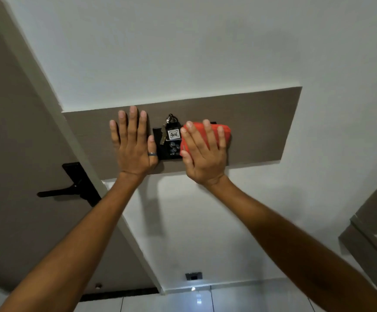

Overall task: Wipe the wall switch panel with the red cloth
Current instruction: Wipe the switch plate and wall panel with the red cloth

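Folded red cloth (214, 134) is being pressed flat on black wall switch panel (168, 152) by spread right hand (202, 154) | left hand (133, 147) splayed, empty, on brown wood-grain backing board (257, 122) | white wall (183, 52); brown door (14, 131) at left.

Bare forearms, no sleeves; a dark band ring (152, 153) on the left hand (133, 149)
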Available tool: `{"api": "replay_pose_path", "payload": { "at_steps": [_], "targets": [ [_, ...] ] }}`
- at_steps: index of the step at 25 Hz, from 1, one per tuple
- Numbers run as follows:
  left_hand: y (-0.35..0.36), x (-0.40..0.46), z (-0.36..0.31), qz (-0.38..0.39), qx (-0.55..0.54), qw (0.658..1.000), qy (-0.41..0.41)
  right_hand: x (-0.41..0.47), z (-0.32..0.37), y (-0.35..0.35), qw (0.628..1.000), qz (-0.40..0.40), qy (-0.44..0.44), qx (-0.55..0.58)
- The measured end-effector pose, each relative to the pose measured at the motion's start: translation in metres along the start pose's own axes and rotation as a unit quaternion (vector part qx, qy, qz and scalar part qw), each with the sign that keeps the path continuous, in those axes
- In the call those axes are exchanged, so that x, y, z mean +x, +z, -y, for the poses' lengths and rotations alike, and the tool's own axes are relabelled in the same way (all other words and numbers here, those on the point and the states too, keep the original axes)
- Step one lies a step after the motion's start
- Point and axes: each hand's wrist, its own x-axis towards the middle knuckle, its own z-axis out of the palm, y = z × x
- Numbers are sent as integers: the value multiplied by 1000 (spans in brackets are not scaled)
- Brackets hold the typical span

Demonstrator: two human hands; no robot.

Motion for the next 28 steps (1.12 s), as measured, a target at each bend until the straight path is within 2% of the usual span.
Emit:
{"api": "replay_pose_path", "payload": {
  "at_steps": [2,4,6,8,10,12,16,19,22,24,26,28],
  "targets": [
    [4,-2,1,-1,-7,1000,-8,3,-24,-4,995,0,-93,-26],
    [4,-4,0,-7,-11,1000,-7,7,-53,-7,989,-15,-144,-31],
    [3,-3,1,-9,-20,1000,-10,5,-62,-6,995,-43,-88,-32],
    [3,-2,1,-8,-11,1000,1,-2,-43,3,997,-61,22,-48],
    [5,-3,3,-2,-3,1000,4,-18,-20,15,994,-50,82,-53],
    [7,-5,3,-5,-13,1000,0,-45,-20,15,996,-21,46,-67],
    [8,-5,2,-6,-1,1000,4,-88,-62,5,983,26,-130,-125],
    [9,-5,4,-3,2,1000,7,-69,-70,0,991,4,-112,-79],
    [10,-7,4,3,9,1000,11,-13,-52,4,997,-35,-59,-42],
    [10,-9,4,-2,3,1000,8,22,-38,11,998,-33,-47,-20],
    [9,-6,4,-1,2,1000,1,26,-31,11,998,-7,-55,-21],
    [7,-4,4,-4,-2,1000,2,-4,-34,3,994,8,-107,-31]
  ]
}}
